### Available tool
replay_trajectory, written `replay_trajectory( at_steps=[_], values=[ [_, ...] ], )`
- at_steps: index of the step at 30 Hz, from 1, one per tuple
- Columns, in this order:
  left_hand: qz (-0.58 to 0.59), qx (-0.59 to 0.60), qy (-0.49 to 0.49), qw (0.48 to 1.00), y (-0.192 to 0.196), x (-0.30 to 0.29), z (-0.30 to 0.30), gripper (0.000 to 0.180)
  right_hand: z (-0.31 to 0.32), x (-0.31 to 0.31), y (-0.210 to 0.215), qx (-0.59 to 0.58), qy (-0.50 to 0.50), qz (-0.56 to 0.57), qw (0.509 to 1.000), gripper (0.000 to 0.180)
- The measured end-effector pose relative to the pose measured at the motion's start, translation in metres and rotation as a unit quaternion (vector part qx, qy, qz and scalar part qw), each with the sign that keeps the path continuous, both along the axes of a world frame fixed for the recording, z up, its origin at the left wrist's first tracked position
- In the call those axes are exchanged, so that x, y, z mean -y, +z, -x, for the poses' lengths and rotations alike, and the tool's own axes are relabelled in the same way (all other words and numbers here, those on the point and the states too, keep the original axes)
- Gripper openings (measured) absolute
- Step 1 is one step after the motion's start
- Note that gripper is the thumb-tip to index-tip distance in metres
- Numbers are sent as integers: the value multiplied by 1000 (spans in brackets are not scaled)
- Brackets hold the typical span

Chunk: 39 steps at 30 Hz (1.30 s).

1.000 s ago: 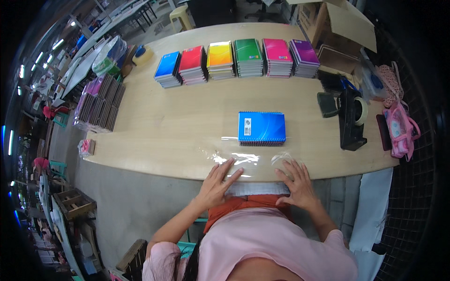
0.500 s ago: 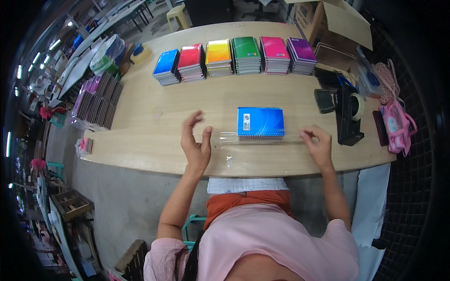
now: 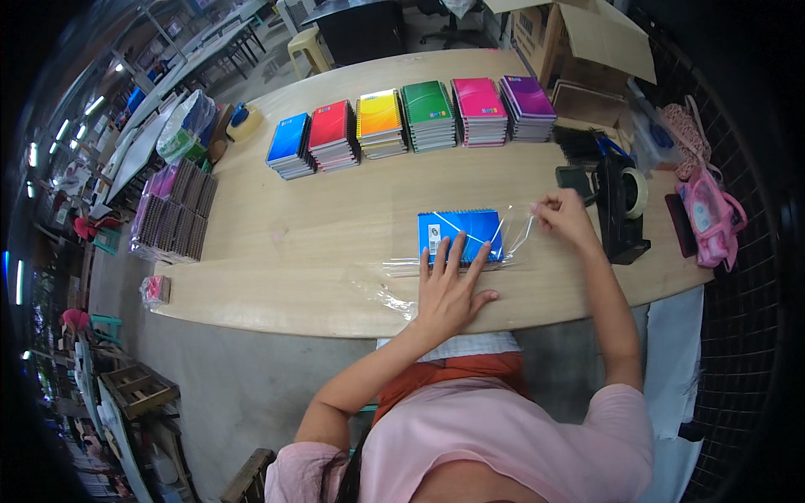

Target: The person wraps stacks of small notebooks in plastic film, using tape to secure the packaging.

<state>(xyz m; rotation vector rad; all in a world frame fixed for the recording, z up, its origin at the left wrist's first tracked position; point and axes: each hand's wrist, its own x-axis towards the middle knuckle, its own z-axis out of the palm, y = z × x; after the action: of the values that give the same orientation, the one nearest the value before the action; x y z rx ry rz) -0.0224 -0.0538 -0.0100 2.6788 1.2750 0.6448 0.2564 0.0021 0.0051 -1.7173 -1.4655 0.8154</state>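
Observation:
A stack of spiral notebooks [image 3: 480, 225] with a blue cover and a white label lies near the table's front edge. Clear plastic film [image 3: 521, 245] lies around it and partly over its top. My left hand [image 3: 449, 289] rests on the lower part of the blue cover, fingers spread, palm down. Off to the right of the notebooks, my right hand [image 3: 563, 216] pinches an edge of the film and holds it raised. Another thin piece of the film lies crumpled on the tabletop to the left of my left wrist.
Along the back stand notebook stacks in blue [image 3: 289, 144], red, yellow, green, pink and purple. A black tape dispenser [image 3: 619, 214], pink pouch [image 3: 711, 220] and open cardboard box [image 3: 587, 92] are at the right. Wrapped notebooks [image 3: 172, 210] sit at the left on the wooden table [image 3: 293, 243].
My left hand has moved right and come down onto the blue notebooks. My right hand has risen slightly, pulling the film up, and film now covers part of the cover.

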Motion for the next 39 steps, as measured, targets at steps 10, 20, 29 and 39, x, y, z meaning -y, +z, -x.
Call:
replay_trajectory(
  at_steps=[10, 20, 29, 39],
  values=[
    [-10, -4, -3, 1000, -1, 1, -2, 83, 75, -112, 3, 50, 293, 131, 946, 67],
    [4, -12, 15, 1000, -1, 4, -7, 85, 72, -138, -20, 92, 421, 241, 870, 104],
    [19, 1, 11, 1000, 7, 23, -6, 86, 74, -129, -21, 78, 358, 288, 885, 96],
    [31, 23, -7, 999, 4, 34, -2, 87, 74, -137, -35, 87, 391, 295, 867, 76]
  ],
)
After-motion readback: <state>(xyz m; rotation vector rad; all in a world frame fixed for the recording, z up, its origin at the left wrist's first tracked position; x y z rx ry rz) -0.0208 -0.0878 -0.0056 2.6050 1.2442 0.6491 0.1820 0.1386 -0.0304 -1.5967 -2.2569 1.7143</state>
